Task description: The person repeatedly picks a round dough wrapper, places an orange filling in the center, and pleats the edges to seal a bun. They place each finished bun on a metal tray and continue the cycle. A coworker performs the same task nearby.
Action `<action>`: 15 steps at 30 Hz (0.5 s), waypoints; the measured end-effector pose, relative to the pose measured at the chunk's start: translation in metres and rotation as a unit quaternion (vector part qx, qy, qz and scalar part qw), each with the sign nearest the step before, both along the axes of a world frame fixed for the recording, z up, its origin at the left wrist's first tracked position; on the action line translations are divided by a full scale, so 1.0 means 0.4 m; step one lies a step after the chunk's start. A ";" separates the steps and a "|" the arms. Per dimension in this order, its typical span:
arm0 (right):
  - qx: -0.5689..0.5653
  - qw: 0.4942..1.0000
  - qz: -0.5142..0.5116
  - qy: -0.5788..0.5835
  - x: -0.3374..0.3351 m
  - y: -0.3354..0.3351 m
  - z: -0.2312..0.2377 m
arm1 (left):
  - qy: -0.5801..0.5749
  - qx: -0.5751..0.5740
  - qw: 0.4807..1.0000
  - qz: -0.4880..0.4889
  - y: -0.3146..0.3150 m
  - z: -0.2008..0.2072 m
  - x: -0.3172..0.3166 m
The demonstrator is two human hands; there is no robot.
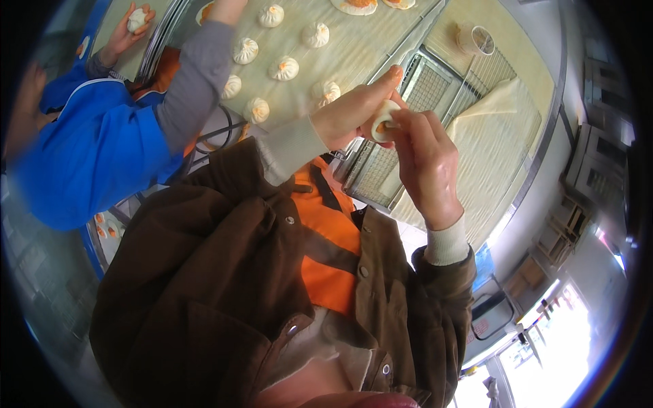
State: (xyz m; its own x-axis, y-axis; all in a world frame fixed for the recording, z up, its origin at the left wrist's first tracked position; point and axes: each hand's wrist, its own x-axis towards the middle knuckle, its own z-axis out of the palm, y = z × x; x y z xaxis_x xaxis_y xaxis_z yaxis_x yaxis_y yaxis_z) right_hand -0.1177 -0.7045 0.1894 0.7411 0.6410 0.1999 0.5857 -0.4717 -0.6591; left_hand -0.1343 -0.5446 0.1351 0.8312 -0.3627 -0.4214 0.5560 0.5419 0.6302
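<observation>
White, soft dough bun with orange filling (385,123) sits pinched between both my hands: left hand (354,109) cradling it, right hand (425,160) fingers closed on its open edge.

Your right hand (425,163) and left hand (354,112) cover most of the bun (385,122), so you can't tell its pleats. Top edge cuts off two dough discs (356,5) w/ orange filling. Co-worker's hand (129,27) at top left is partly blurred.
</observation>
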 end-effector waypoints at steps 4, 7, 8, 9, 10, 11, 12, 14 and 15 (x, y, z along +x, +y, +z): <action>0.047 0.998 0.004 -0.038 0.002 -0.019 0.012 | -0.021 -0.029 0.999 0.009 -0.007 0.004 -0.016; 0.065 0.998 0.020 0.015 -0.002 -0.019 0.014 | -0.071 0.106 0.992 0.002 -0.003 0.004 -0.019; 0.057 0.998 0.009 0.030 -0.001 -0.017 0.013 | -0.084 0.154 0.984 0.015 -0.003 0.004 -0.020; 0.052 0.998 0.009 0.041 0.001 -0.015 0.011 | -0.112 0.199 0.973 0.034 -0.003 0.005 -0.019; 0.037 0.997 0.006 0.062 0.003 -0.014 0.010 | -0.082 0.118 0.989 0.036 -0.001 0.007 -0.022; 0.047 0.998 0.017 0.032 0.007 -0.014 0.010 | -0.066 0.032 0.996 0.044 -0.002 0.008 -0.023; 0.048 0.998 0.025 0.011 0.008 -0.014 0.010 | -0.062 -0.066 0.995 0.038 -0.001 0.010 -0.025; 0.054 0.998 0.040 0.006 0.011 -0.016 0.010 | -0.045 0.033 0.998 0.023 -0.002 0.014 -0.029; 0.061 0.997 0.045 0.018 0.012 -0.016 0.011 | -0.031 0.078 0.996 0.017 -0.001 0.016 -0.031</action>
